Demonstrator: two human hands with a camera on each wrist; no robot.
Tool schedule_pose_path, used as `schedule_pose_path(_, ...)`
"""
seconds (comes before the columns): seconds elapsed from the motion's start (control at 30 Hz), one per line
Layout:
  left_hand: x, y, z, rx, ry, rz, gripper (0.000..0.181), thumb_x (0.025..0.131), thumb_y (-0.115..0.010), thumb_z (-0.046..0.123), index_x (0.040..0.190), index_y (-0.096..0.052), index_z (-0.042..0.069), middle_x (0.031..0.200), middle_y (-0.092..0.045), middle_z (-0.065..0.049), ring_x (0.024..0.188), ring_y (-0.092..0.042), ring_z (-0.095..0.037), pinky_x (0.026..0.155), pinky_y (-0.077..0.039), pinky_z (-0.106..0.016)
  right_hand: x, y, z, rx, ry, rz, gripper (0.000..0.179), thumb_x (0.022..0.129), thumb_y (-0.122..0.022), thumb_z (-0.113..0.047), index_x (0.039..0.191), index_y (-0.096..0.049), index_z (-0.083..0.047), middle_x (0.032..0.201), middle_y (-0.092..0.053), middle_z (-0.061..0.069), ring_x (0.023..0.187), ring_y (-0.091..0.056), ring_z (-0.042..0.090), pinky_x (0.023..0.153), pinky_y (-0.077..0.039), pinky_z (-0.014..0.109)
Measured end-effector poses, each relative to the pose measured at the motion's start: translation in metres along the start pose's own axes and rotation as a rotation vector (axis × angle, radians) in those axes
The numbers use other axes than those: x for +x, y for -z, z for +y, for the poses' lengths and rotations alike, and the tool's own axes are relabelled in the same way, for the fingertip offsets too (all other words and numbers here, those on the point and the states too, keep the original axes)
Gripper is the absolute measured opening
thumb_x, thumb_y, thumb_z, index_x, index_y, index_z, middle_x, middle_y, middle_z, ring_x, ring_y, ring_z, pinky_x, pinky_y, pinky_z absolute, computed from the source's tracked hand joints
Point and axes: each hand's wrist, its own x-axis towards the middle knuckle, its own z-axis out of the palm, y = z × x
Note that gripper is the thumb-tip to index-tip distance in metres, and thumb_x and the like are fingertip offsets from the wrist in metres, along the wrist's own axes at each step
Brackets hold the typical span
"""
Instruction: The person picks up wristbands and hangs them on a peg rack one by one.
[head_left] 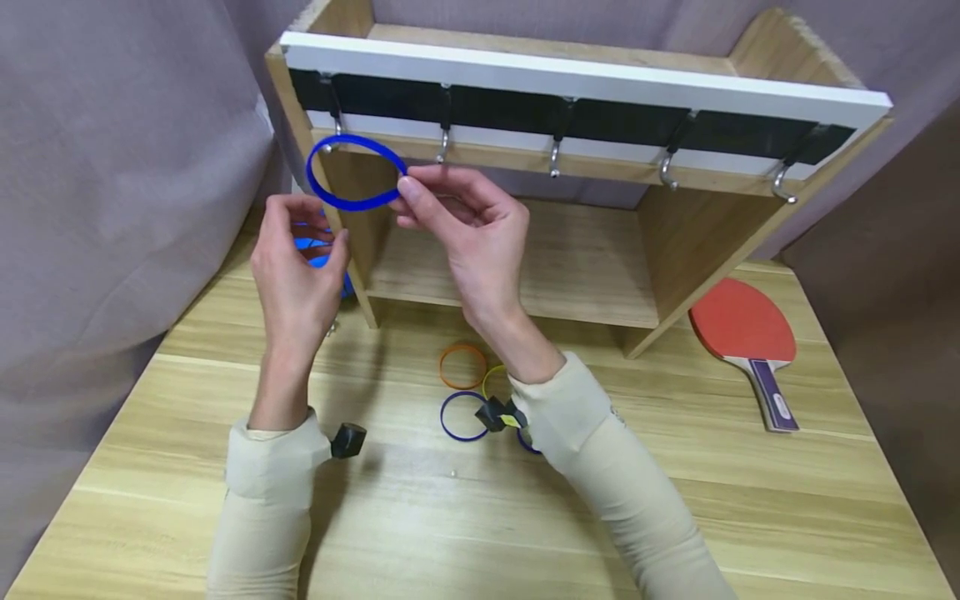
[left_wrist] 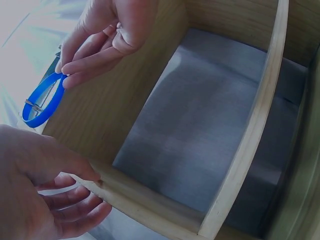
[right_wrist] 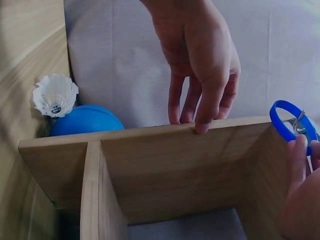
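My right hand (head_left: 480, 233) pinches a blue silicone wristband (head_left: 352, 206) between thumb and fingertips, at the loop's right side. The band's far end overlaps the leftmost metal hook (head_left: 337, 129) in the head view. Through the loop, that hook (right_wrist: 299, 120) also shows in the right wrist view. My left hand (head_left: 296, 267) is lower down, at the front edge of the wooden shelf's left side panel (left_wrist: 145, 212). Its fingers are loosely bent with a gap to the thumb, and the thumb tip is right at the panel edge.
A white rail (head_left: 585, 71) with several hooks spans the shelf's top front. Wristbands, including an orange one (head_left: 441, 367), lie on the table under my right forearm. A red table-tennis bat (head_left: 742, 321) lies at right. Beside the shelf's left are a blue round object (right_wrist: 87, 120) and a shuttlecock (right_wrist: 55, 95).
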Motion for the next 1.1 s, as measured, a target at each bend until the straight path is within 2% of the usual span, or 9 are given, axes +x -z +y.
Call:
schedule_pose_path(0.17,0.000,-0.002,0.001,-0.003,-0.003,-0.001,0.034,0.086,-0.072,0.005,0.115,-0.055,-0.001,0.101,-0.061,-0.007,0.084,-0.064,-0.012,0.071,-0.059,-0.025,-0.003,0.006,-0.011,-0.139,0.012,0.014,0.015,0.084,-0.071,0.008,0.099,-0.069,0.010,0.094,-0.072,0.016,0.075,-0.070,0.029,0.053,-0.059,0.044)
schedule_pose_path(0.33,0.001,-0.003,0.002,-0.003,-0.015,0.005,0.033,0.085,-0.072,0.004,0.113,-0.055,-0.002,0.099,-0.061,-0.007,0.083,-0.064,-0.012,0.071,-0.059,-0.025,-0.014,0.021,-0.037,-0.314,0.027,0.007,0.014,0.086,-0.069,0.008,0.098,-0.067,0.013,0.092,-0.072,0.016,0.073,-0.068,0.029,0.051,-0.058,0.040)
schedule_pose_path(0.4,0.001,-0.004,0.003,-0.006,-0.018,0.007,0.033,0.086,-0.072,0.005,0.113,-0.055,-0.001,0.098,-0.060,-0.007,0.083,-0.064,-0.012,0.071,-0.059,-0.024,-0.020,0.034,-0.047,-0.386,0.004,-0.010,0.012,0.087,-0.068,0.007,0.098,-0.067,0.013,0.090,-0.071,0.018,0.071,-0.068,0.030,0.050,-0.057,0.037)
schedule_pose_path(0.47,0.002,-0.005,0.003,-0.009,-0.028,0.008,0.032,0.086,-0.071,0.005,0.113,-0.055,-0.001,0.099,-0.060,-0.006,0.083,-0.063,-0.012,0.070,-0.058,-0.024,-0.028,0.050,-0.057,-0.470,-0.056,-0.047,0.011,0.089,-0.067,0.004,0.097,-0.068,0.012,0.089,-0.071,0.019,0.070,-0.067,0.032,0.050,-0.056,0.034)
schedule_pose_path(0.57,0.003,-0.005,0.002,-0.003,-0.038,0.016,0.031,0.086,-0.071,0.006,0.114,-0.056,0.000,0.099,-0.060,-0.005,0.083,-0.063,-0.011,0.069,-0.058,-0.023,-0.042,0.081,-0.066,-0.630,-0.220,-0.134,0.013,0.092,-0.069,-0.009,0.097,-0.072,0.003,0.088,-0.072,0.013,0.069,-0.067,0.027,0.051,-0.056,0.030)
schedule_pose_path(0.7,0.003,-0.006,0.002,-0.009,-0.045,0.026,0.030,0.086,-0.069,0.004,0.112,-0.055,0.000,0.098,-0.060,-0.003,0.082,-0.064,-0.010,0.069,-0.057,-0.020,-0.066,0.127,-0.071,-0.941,-0.433,-0.354,0.015,0.091,-0.071,-0.030,0.096,-0.075,-0.017,0.084,-0.071,-0.005,0.071,-0.065,0.014,0.057,-0.056,0.028)
schedule_pose_path(0.83,0.003,-0.006,0.002,-0.017,-0.031,0.030,0.029,0.086,-0.068,0.004,0.111,-0.056,0.000,0.097,-0.060,-0.003,0.081,-0.063,-0.010,0.069,-0.057,-0.020,-0.091,0.159,-0.074,-1.225,-0.506,-0.582,0.010,0.087,-0.075,-0.033,0.093,-0.073,-0.024,0.079,-0.066,-0.015,0.072,-0.061,0.005,0.061,-0.053,0.028)
schedule_pose_path(0.97,0.002,-0.004,0.001,-0.007,-0.010,0.033,0.029,0.086,-0.068,0.005,0.113,-0.056,0.001,0.097,-0.060,-0.002,0.080,-0.063,-0.009,0.069,-0.057,-0.020,-0.109,0.177,-0.070,-1.375,-0.627,-0.727,0.012,0.083,-0.079,-0.031,0.083,-0.069,-0.025,0.073,-0.062,-0.018,0.068,-0.058,0.002,0.060,-0.048,0.028)
schedule_pose_path(1.1,0.000,-0.003,0.000,0.003,-0.004,0.024,0.031,0.086,-0.069,0.005,0.114,-0.056,0.001,0.098,-0.060,-0.002,0.081,-0.062,-0.009,0.069,-0.057,-0.020,-0.120,0.185,-0.061,-1.417,-0.734,-0.813,0.020,0.081,-0.079,-0.033,0.077,-0.063,-0.023,0.070,-0.058,-0.016,0.065,-0.053,0.005,0.058,-0.044,0.028)
